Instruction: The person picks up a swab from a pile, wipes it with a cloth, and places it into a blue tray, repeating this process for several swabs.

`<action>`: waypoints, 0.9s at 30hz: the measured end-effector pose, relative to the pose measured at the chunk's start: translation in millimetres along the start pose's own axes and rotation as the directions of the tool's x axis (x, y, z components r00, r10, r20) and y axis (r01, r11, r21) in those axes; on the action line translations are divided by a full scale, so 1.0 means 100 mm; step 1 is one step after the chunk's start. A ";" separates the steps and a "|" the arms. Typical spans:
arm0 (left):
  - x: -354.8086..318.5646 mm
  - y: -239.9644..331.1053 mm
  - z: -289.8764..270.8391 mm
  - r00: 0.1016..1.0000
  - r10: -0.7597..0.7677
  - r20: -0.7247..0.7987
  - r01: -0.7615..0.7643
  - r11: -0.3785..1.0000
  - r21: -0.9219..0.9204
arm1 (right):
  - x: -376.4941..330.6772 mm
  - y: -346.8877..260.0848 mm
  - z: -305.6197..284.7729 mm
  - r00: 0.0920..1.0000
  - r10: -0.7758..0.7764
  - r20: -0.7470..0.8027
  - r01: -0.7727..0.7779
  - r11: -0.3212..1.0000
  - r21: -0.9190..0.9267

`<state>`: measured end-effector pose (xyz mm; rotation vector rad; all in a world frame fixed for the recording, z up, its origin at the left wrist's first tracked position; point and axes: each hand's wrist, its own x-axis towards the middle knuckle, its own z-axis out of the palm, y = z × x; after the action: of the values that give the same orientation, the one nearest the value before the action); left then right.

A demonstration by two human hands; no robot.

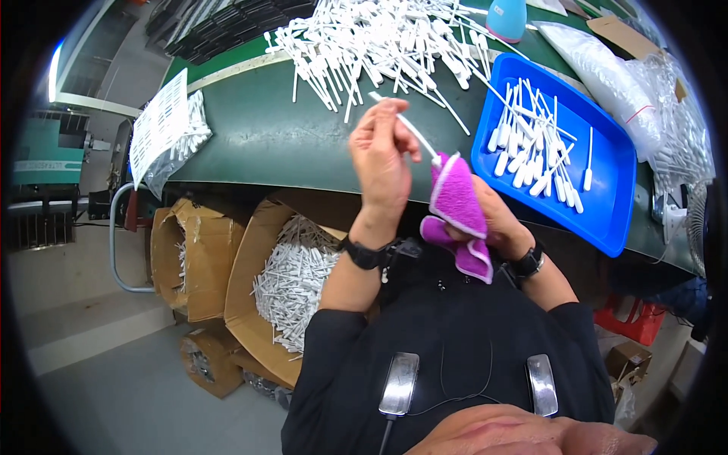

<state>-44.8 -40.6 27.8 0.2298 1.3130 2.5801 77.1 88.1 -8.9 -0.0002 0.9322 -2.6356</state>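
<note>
A slim white plastic stick (418, 134) is held at a slant in front of me, above the near edge of the green bench. My left hand (385, 155) pinches its upper part, fingers closed. A purple cloth (459, 199) with pale edging wraps the stick's lower end, so that end is hidden. My right hand (497, 214) grips the cloth from the right, its fingers partly covered by it. Similar white sticks with thick paddle-like ends lie in a blue tray (613, 171) to the right, and a large pile of sticks (371, 42) covers the far bench.
Cardboard boxes stand below the bench at left; the large box (244, 265) holds many white sticks. A clear bag (193, 127) of sticks with a printed sheet lies at the bench's left end. At the right are a teal bottle (506, 19) and plastic bags (607, 80).
</note>
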 end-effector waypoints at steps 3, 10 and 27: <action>0.14 -0.17 0.09 0.995 -0.075 0.072 0.077 0.997 -0.029 | -0.27 -0.04 -0.26 0.961 0.035 0.274 -0.125 0.940 0.319; 0.43 -0.36 0.43 0.777 -0.533 0.335 0.430 0.838 0.336 | -0.70 0.01 -0.49 0.997 0.067 -0.040 -0.071 0.990 -0.125; 1.37 0.14 -0.66 0.912 0.175 0.371 -0.272 -0.419 0.866 | -0.43 -0.06 -0.05 0.944 0.009 -0.331 -0.044 0.994 -0.096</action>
<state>-194.6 -61.0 4.6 0.9144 3.3295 0.4615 114.9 109.7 -4.3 0.4397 1.1637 -2.6052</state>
